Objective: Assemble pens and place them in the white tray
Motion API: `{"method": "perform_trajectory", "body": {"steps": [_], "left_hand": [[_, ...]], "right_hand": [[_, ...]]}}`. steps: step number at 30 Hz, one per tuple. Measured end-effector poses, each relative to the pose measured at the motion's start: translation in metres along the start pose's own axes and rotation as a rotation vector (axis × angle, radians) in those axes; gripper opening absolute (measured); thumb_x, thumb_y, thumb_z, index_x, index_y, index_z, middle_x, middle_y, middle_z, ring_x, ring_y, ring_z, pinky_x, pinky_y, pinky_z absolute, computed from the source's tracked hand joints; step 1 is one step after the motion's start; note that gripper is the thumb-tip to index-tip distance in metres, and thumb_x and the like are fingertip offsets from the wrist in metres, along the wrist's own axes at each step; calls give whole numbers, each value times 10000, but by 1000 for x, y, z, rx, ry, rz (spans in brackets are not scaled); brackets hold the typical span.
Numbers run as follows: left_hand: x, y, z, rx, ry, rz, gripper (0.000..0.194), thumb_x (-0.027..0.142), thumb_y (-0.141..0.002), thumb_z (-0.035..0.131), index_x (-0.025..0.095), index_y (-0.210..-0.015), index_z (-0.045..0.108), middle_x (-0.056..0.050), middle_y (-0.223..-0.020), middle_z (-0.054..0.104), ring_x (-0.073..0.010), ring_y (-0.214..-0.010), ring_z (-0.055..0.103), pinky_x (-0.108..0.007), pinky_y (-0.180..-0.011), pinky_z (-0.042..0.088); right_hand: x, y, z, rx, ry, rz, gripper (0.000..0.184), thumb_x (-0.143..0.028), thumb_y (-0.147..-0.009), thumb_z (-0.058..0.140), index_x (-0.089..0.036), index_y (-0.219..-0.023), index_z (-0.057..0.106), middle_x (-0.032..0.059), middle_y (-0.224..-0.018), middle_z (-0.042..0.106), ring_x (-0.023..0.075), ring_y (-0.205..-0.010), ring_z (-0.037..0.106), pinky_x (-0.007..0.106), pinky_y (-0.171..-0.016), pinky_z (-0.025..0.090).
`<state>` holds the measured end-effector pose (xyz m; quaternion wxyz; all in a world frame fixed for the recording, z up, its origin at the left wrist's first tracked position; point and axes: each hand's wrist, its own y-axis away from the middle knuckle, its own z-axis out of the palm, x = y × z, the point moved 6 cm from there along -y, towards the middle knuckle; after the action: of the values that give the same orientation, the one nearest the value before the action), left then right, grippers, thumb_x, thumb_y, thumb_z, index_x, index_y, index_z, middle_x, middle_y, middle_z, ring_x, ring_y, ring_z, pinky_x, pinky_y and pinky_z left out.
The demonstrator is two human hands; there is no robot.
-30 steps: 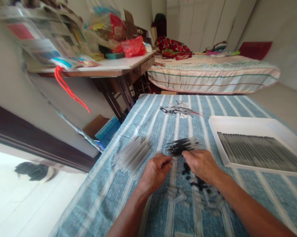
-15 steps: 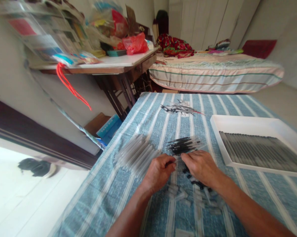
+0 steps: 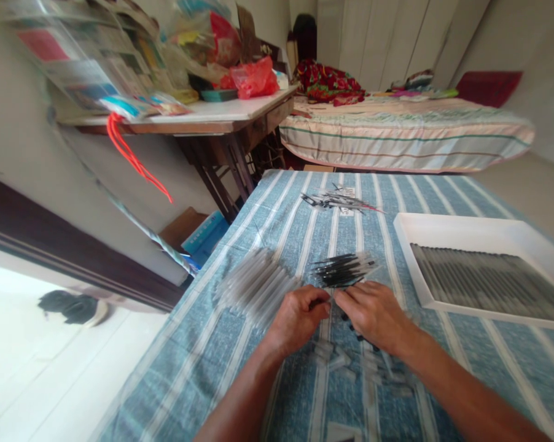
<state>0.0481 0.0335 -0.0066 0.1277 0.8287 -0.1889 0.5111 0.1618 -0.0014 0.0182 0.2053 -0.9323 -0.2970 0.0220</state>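
Note:
My left hand (image 3: 300, 319) is closed in a pinch near the middle of the table. Close against it, the fingertips of my right hand (image 3: 371, 314) are also pinched together. Between the fingertips shows a small pale bit, too blurred to name. To the left lies a pile of clear pen barrels (image 3: 258, 287). Just beyond my hands is a bundle of black-tipped pen refills (image 3: 344, 269). Small black pieces (image 3: 357, 333), partly hidden, lie under my right hand. Clear short pieces, perhaps caps (image 3: 339, 359), are scattered nearer to me.
A white tray (image 3: 459, 223) at the right holds a row of dark-ended pens (image 3: 484, 279). Thin loose refills (image 3: 336, 199) lie on a paper label at the far side of the striped tablecloth (image 3: 212, 374). Beyond stand a cluttered desk (image 3: 203, 127) and a bed (image 3: 406, 138).
My right hand has shifted slightly left, bringing its fingertips nearer to my left hand's. The left hand has hardly moved. The view has tilted a little.

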Motion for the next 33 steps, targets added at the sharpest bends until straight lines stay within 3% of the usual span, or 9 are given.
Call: {"method": "perform_trajectory", "body": {"steps": [4, 9, 12, 16, 18, 20, 26, 29, 33], "left_hand": [[-2, 1, 3, 3, 326, -86, 64, 190, -739, 583, 149, -756, 629, 24, -586, 561, -98, -520, 497, -211, -502, 403], [8, 4, 7, 15, 715, -24, 141, 224, -723, 673, 128, -815, 624, -4, -688, 606, -110, -628, 549, -232, -616, 451], [12, 6, 9, 22, 840, 40, 138, 198, -723, 694, 135, -819, 618, -2, -699, 624, -110, -652, 565, -233, -644, 460], [14, 7, 7, 21, 888, 92, 117, 180, -741, 683, 142, -825, 612, -15, -735, 650, -118, -654, 593, -253, -659, 474], [14, 7, 5, 27, 898, 104, 117, 179, -745, 679, 146, -833, 609, -31, -810, 659, -126, -668, 609, -268, -661, 483], [13, 6, 2, 48, 902, 110, 119, 182, -748, 676, 148, -838, 605, -42, -858, 658, -131, -680, 617, -275, -658, 489], [11, 5, -5, 94, 900, 97, 131, 208, -753, 670, 143, -820, 578, -39, -817, 654, -118, -636, 602, -260, -604, 491], [9, 4, -7, 108, 886, 78, 119, 205, -765, 656, 143, -811, 567, -28, -783, 648, -102, -603, 582, -229, -546, 471], [7, 3, -6, 112, 818, 27, 143, 217, -752, 667, 136, -810, 564, -24, -744, 642, -91, -561, 559, -198, -485, 427]], "right_hand": [[0, 0, -10, 116, -75, -3, 220, -109, -876, 424, -148, -862, 641, 35, -633, 576, 161, -628, 538, 299, -610, 367], [-2, 3, -34, 328, -231, -50, 231, -101, -877, 440, -116, -1025, 617, 97, -848, 675, 164, -765, 621, 295, -712, 479], [-4, 5, -48, 403, -309, -100, 290, -80, -854, 480, -117, -1126, 574, 120, -996, 680, 173, -879, 644, 299, -766, 516], [8, 8, -60, 439, -386, -40, 229, -116, -857, 492, -187, -1028, 628, 69, -997, 693, 153, -927, 646, 263, -808, 518], [22, 8, -57, 383, -396, 76, 190, -168, -871, 489, -198, -966, 650, 49, -915, 709, 141, -841, 661, 243, -775, 512], [34, 7, -47, 235, -400, 161, 193, -216, -885, 472, -203, -928, 660, 32, -839, 711, 129, -749, 656, 226, -716, 492], [27, 4, 0, -394, -362, 104, 187, -202, -850, 504, -203, -738, 653, 16, -734, 698, 150, -708, 640, 229, -610, 385], [15, 4, 14, -522, -294, 83, 196, -176, -844, 486, -193, -739, 651, 40, -786, 712, 183, -763, 653, 249, -612, 368], [1, 7, 25, -593, -193, 62, 238, -114, -835, 433, -171, -780, 658, 82, -821, 714, 208, -741, 659, 266, -584, 361]]}}
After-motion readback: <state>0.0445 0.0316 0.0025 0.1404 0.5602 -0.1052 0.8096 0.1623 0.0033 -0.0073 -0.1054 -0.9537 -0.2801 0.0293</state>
